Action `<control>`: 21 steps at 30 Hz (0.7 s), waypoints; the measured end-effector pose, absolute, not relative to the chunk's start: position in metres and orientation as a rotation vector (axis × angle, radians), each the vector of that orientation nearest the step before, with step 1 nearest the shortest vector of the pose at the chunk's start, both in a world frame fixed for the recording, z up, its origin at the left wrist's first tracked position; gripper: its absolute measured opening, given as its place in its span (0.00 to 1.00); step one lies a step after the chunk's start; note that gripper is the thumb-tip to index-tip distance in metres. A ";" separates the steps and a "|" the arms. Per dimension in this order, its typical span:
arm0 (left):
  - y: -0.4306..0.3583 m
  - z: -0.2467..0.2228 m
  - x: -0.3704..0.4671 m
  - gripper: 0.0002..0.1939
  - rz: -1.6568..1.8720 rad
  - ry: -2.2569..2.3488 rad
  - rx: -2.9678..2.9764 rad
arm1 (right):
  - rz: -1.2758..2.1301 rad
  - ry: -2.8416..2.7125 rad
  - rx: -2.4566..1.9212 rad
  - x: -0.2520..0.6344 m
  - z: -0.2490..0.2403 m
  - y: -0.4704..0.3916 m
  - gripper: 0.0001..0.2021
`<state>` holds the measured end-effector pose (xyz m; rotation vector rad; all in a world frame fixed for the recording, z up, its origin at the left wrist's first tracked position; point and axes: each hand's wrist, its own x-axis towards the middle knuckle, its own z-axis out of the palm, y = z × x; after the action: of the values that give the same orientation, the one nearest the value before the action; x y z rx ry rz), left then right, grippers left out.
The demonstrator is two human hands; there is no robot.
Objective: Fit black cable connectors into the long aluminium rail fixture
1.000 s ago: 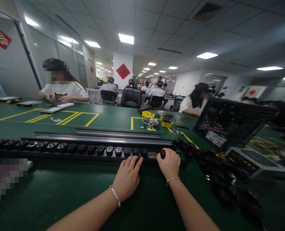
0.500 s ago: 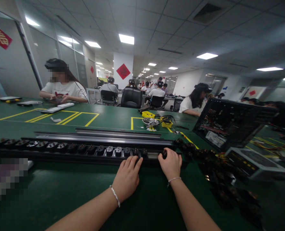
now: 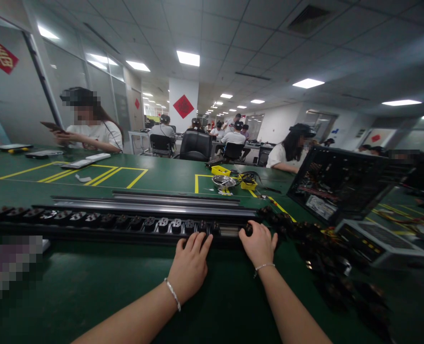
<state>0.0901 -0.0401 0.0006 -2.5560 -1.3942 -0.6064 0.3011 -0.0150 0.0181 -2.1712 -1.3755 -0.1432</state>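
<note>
A long black rail (image 3: 118, 235) lies across the green table, with a row of several black round parts (image 3: 149, 224) along it. My left hand (image 3: 191, 265) rests on the rail's front edge near the row's right end, fingers apart, holding nothing. Near the rail's right end my right hand (image 3: 259, 243) has its thumb and fingers around a small dark round part (image 3: 248, 229). Between the two hands a bare grey stretch of the rail (image 3: 229, 231) shows.
Behind lie more metal rails (image 3: 176, 198). A steel bowl (image 3: 223, 181) and yellow trays (image 3: 220, 170) stand farther back. At right are piled dark parts (image 3: 335, 267), a metal box (image 3: 380, 243) and an open black case (image 3: 341, 184). People sit across the table.
My right hand has shifted slightly right with the dark part. My left hand has barely moved. The person at the far left now holds up a flat dark object.
</note>
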 end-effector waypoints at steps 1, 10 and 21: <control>-0.041 0.001 0.090 0.30 -0.604 -1.406 -2.548 | -0.140 -1.374 -2.179 0.302 0.018 -0.015 0.20; -0.043 0.000 0.093 0.32 -0.597 -1.466 -2.509 | -0.140 -1.376 -2.228 0.307 0.017 -0.015 0.21; -0.044 0.001 0.093 0.31 -0.533 -1.459 -2.523 | -0.106 -1.362 -2.255 0.308 0.020 -0.015 0.22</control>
<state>0.0926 -0.0439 0.0012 -2.5230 -1.4591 -0.5330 0.3076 -0.0152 0.0196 -2.2554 -1.3622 -0.1063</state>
